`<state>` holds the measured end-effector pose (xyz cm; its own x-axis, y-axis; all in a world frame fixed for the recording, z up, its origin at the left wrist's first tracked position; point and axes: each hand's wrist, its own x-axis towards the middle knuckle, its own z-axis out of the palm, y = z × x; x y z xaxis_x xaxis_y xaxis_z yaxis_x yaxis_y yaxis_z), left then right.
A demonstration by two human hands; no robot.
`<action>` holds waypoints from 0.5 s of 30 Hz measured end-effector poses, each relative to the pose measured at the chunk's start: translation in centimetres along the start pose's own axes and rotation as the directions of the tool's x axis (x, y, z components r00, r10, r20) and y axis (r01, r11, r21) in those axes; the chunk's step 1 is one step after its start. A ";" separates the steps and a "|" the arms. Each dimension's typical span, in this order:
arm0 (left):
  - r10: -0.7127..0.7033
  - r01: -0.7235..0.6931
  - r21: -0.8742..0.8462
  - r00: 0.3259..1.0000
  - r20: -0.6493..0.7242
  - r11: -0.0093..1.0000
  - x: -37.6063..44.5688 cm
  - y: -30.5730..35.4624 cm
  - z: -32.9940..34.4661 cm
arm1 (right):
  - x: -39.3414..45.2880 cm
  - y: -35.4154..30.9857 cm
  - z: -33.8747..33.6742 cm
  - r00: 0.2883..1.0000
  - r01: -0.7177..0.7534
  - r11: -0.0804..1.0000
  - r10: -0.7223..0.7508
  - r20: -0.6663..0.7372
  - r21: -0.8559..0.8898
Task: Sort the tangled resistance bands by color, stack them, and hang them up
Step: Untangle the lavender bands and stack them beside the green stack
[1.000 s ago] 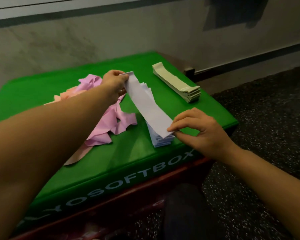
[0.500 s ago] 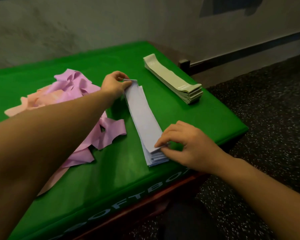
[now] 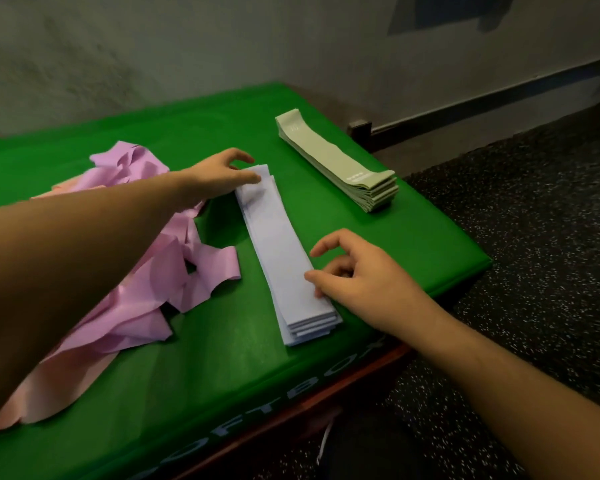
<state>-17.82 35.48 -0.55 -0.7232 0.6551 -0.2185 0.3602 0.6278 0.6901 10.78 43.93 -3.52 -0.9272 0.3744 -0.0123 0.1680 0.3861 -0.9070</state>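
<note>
I see my left hand [image 3: 219,174] resting relaxed fingers on the far end of the lavender band stack [image 3: 284,258]. My right hand [image 3: 354,271] touches its near end, loosely curled, grasping nothing. The stack lies on the green soft box [image 3: 413,237].

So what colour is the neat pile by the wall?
Pale sage green, clearest in the head view.

Matt, smooth rubbery bands [image 3: 284,258], green box [image 3: 194,368] with slight vinyl sheen, rough speckled floor [image 3: 534,237]
</note>
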 end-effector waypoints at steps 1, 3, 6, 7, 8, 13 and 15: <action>-0.003 0.003 0.023 1.000 0.029 1.000 0.1 0.1 -0.1 | 0.1 -0.1 -0.2 0.999 -0.025 0.996 0.023 -0.022 -0.089; -0.016 0.012 0.046 0.997 0.082 0.999 0.2 0.3 -0.4 | 0.1 -0.5 -0.5 0.996 -0.086 0.959 0.085 -0.014 -0.271; -0.028 0.013 0.112 0.990 0.139 0.994 0.4 0.9 -0.7 | 0.3 -1.1 -0.5 0.970 -0.183 0.903 0.230 0.079 -0.388; -0.032 0.010 0.141 0.988 0.153 0.990 0.5 1.1 -0.7 | 0.3 -1.3 -0.5 0.961 -0.202 0.894 0.259 0.094 -0.400; -0.032 0.005 0.165 0.986 0.165 0.986 0.7 1.4 -0.7 | 0.4 -1.5 -0.5 0.956 -0.214 0.888 0.276 0.099 -0.406; 0.025 -0.063 0.227 0.986 0.166 0.972 1.1 1.9 -0.7 | 0.4 -2.6 0.0 0.946 -0.223 0.886 0.298 0.130 -0.407; 0.032 -0.064 0.220 0.989 0.146 0.973 1.2 2.0 -0.7 | 0.4 -3.0 0.3 0.945 -0.219 0.873 0.301 0.126 -0.436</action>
<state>-18.37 37.16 1.07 -0.6174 0.7295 -0.2944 0.5266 0.6613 0.5343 9.81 42.67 -0.94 -0.8684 0.3634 -0.3375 0.4958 0.6222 -0.6058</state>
